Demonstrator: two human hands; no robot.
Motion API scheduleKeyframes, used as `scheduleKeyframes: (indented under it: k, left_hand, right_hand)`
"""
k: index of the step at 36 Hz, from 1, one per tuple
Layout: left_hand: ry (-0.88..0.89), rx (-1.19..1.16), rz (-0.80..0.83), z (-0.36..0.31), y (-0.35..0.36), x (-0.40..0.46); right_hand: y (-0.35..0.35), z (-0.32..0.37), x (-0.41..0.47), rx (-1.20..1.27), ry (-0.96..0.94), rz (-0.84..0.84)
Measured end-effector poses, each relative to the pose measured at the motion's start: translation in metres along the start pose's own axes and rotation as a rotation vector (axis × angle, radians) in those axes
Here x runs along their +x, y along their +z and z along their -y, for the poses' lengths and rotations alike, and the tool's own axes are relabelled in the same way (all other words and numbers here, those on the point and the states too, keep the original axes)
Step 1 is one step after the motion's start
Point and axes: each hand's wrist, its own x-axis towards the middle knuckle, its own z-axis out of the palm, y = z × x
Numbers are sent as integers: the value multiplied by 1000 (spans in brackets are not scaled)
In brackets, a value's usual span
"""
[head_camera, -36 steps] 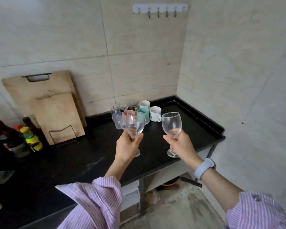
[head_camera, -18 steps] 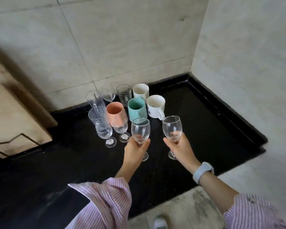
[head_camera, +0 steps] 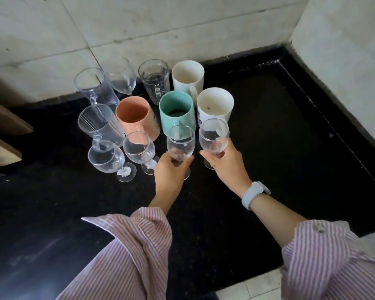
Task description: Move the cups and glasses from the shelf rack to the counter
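Below, black counter in tiled corner, both hands gripping wine glasses, bases seemingly touching down.

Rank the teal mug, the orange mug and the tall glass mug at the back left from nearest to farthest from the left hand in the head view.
Measured from the left hand:
1. Teal mug, just behind the hand, beyond the wine glass it grips.
2. Orange mug, behind and to the left.
3. Tall glass mug, far back left by the wall.
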Motion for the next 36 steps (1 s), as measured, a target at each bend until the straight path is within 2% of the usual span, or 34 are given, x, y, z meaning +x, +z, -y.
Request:
scheduleKeyframes:
  k: [13,27,33,36]
  left_hand:
    - [-28,-60,-66,4,6,26]
    - [11,-144,-58,8,8,13]
    - [146,6,-98,21,-2,-23]
    - [230,261,-81,35,-5,-48]
  right_hand:
    - [22,-9,29,48,62,-67]
    - [25,-12,24,41,85,-35]
    - [15,-3,-3,2,197,-83]
    - [-3,22,-20,135,226,-145]
